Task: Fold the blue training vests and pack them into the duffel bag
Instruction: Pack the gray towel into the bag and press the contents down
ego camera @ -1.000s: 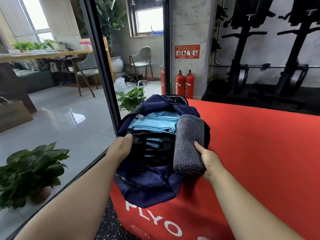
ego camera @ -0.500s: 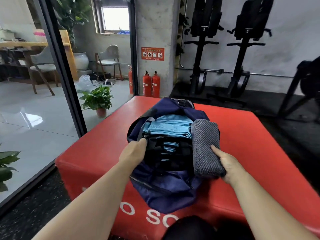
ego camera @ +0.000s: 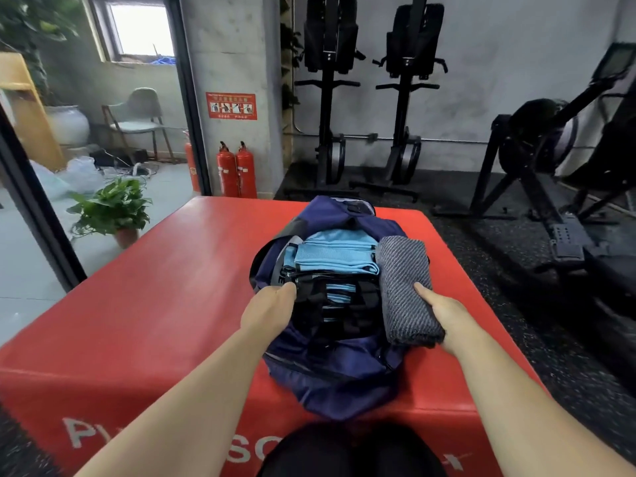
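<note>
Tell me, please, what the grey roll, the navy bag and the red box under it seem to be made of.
The grey roll looks like soft knitted or terry cloth, matt, with fine diagonal ribs. The navy bag: thin woven synthetic, perhaps nylon; faint sheen, limp creases. The red box: probably vinyl-covered padding; smooth, slightly glossy skin with printed white letters.

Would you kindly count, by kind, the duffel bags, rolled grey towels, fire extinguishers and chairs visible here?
Duffel bag: 1
Rolled grey towel: 1
Fire extinguishers: 3, one partly hidden by the door frame
Chair: 1
Total: 6
</note>
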